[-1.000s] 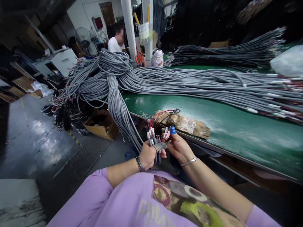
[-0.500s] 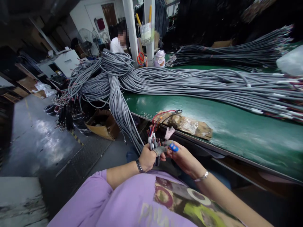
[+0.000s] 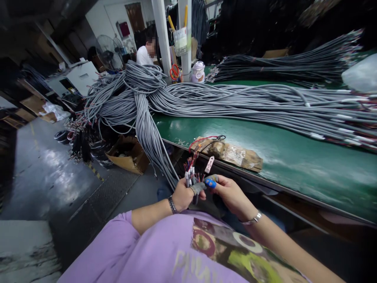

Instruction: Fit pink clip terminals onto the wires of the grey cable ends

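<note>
My left hand is wrapped around a bunch of grey cables, whose stripped ends show coloured wires and white bands above the fist. Its thumb has a grey covering. Close on the right, my right hand has its thumb and fingers pinched together beside the cable ends. One finger wears a blue cover with spots, and another has a greyish one. Whatever lies between these fingertips is too small to make out. Just above hangs a pale pink tag at the bench edge.
A taped wooden block with red and black leads lies along the green bench edge. Long grey cables cover the bench behind. A cardboard box stands on the floor at left. A person is in the background.
My right hand has shifted slightly, its fingertips now closer to the cable ends. The pink tag, blurred before, now hangs sharper. My left hand keeps its grip.
</note>
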Demonstrator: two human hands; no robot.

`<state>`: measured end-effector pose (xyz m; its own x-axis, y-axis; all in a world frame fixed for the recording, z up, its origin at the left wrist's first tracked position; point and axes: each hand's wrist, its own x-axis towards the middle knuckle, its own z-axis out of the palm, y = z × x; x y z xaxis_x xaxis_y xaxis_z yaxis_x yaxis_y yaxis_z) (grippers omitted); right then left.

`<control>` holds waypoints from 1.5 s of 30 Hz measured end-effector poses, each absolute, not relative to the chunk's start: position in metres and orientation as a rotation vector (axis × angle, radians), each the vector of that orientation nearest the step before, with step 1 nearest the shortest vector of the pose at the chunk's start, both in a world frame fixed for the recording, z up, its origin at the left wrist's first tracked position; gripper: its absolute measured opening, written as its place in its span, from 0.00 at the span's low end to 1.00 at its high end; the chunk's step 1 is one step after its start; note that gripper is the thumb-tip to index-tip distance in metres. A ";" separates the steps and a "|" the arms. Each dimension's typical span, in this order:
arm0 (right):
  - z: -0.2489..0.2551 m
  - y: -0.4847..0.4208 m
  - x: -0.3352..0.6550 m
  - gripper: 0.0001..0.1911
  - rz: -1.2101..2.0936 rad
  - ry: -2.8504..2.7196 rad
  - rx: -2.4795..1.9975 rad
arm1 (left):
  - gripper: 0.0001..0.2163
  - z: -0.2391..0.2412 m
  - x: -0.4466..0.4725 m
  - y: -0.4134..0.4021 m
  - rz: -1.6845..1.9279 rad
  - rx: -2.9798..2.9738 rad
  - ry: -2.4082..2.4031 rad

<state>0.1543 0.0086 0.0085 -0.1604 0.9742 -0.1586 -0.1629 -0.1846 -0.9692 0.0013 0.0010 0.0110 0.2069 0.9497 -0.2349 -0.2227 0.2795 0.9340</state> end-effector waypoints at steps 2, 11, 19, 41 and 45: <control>0.008 0.008 0.154 0.17 1.506 -1.070 -1.133 | 0.20 0.010 0.002 0.003 1.023 0.861 1.016; 0.007 0.010 0.151 0.15 1.561 -1.076 -1.036 | 0.20 0.008 0.002 0.004 1.012 0.803 0.988; 0.008 0.010 0.144 0.16 1.540 -1.034 -1.052 | 0.19 0.006 0.000 0.004 1.011 0.827 0.983; -0.003 0.030 0.158 0.22 1.772 -0.574 -0.943 | 0.18 0.024 0.006 0.005 1.131 0.683 1.031; 0.003 0.040 0.155 0.21 1.840 -0.703 -0.904 | 0.19 0.030 0.011 0.006 1.117 0.696 1.002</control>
<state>0.1546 0.0405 0.0030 -0.2899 0.9136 -0.2850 -0.4912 -0.3976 -0.7750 0.0108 0.0057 0.0296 0.1086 0.9489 -0.2962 -0.3969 0.3146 0.8623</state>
